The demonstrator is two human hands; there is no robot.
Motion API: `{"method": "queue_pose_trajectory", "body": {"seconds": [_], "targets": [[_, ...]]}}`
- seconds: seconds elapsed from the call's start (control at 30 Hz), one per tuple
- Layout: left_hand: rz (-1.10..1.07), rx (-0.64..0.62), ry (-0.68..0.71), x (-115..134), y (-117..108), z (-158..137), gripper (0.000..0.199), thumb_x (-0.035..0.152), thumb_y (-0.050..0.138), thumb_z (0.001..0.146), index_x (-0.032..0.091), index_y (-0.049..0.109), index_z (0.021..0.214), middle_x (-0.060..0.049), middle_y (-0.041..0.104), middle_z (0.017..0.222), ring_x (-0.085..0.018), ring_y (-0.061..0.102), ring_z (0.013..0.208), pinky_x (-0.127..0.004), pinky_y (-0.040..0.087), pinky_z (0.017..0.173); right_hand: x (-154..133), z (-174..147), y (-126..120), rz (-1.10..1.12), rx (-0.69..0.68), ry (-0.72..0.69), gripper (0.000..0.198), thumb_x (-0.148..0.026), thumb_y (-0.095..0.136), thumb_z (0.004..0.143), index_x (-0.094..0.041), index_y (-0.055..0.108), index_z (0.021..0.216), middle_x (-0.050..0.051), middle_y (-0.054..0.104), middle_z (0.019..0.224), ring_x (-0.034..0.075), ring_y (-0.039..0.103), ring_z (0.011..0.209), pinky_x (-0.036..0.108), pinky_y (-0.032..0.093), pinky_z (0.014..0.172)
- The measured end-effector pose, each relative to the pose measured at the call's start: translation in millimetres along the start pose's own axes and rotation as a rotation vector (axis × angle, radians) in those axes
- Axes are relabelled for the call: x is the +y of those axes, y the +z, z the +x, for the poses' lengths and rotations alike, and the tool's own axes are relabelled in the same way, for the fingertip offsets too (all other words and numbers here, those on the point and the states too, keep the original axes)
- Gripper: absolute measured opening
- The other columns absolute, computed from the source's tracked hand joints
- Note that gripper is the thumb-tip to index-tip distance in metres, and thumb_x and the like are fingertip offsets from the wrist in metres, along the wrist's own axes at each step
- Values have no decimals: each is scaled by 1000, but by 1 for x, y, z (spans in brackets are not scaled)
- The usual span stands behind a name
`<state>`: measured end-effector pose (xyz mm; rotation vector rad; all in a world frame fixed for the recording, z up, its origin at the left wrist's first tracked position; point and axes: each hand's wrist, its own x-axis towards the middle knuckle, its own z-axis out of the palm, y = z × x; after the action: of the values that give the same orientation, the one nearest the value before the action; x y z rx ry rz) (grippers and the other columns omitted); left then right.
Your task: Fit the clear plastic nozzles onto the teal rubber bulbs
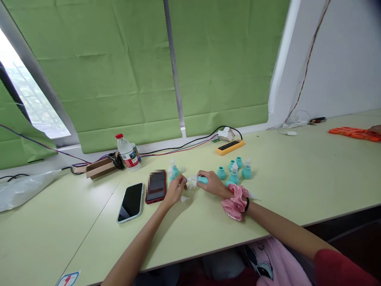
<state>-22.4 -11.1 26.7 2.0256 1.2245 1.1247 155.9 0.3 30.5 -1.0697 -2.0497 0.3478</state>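
My right hand (212, 184) is wrapped round a teal squeeze bulb (203, 180), its translucent nozzle (194, 178) pointing left. Facing it, my left hand (177, 188) pinches at the far end of that nozzle, on a small translucent tip (188, 179). Loose translucent nozzles (185, 198) lie on the table below and between my hands. Behind my left hand stand teal bulbs (175, 171), at least one with a nozzle fitted. Several more bulbs stand beyond my right wrist: one bare bulb (221, 173) shows an open neck, while another bulb (247, 172) carries a nozzle.
Two phones, one dark red (156, 186) and one pale-cased (130, 202), lie left of my hands. Farther back are a red-capped bottle (127, 153), a cardboard tray (101, 168), cables and a yellow power strip (230, 147). Another person's hand (375, 129) touches an orange object (354, 133) at far right.
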Motion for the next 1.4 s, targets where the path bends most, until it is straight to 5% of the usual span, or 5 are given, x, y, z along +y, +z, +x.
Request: {"method": "queue_pose_trajectory", "body": {"seconds": [0.33, 0.53, 0.77, 1.1, 1.4], "targets": [[-117, 29, -44, 3, -3, 2, 35, 42, 31, 80, 16, 41, 58, 1, 49, 50, -10, 46, 49, -21, 35, 49, -1, -2, 2, -164, -15, -41, 16, -27, 51, 63, -19, 59, 74, -1, 58, 60, 10, 47, 53, 19, 32, 55], [-138, -62, -44, 7, -4, 1, 36, 43, 37, 78, 14, 43, 57, 1, 50, 48, -8, 45, 46, -20, 37, 48, -2, -5, 4, -181, -48, -78, 16, -25, 51, 63, -19, 59, 75, 0, 60, 62, 11, 50, 56, 19, 33, 56], [-380, -246, -234, 9, -9, 3, 37, 49, 43, 72, 13, 44, 62, -1, 52, 48, -10, 49, 43, -20, 40, 40, -4, -5, 3, -159, -51, -68, 15, -25, 49, 66, -18, 59, 74, 1, 59, 61, 10, 49, 53, 19, 32, 54], [-325, -166, -150, -1, -4, 4, 40, 48, 42, 74, 11, 48, 58, 1, 49, 42, -7, 45, 36, -18, 37, 35, -2, -8, 7, -192, -71, -131, 13, -24, 49, 67, -17, 57, 75, 1, 59, 60, 11, 51, 53, 20, 33, 54], [-411, -135, -222, 7, -6, 3, 40, 47, 45, 72, 11, 47, 55, 0, 50, 41, -9, 47, 35, -20, 38, 35, -12, -15, 12, -277, -30, -93, 17, -29, 45, 74, -15, 53, 79, 5, 59, 68, 14, 54, 63, 21, 35, 59]]}}
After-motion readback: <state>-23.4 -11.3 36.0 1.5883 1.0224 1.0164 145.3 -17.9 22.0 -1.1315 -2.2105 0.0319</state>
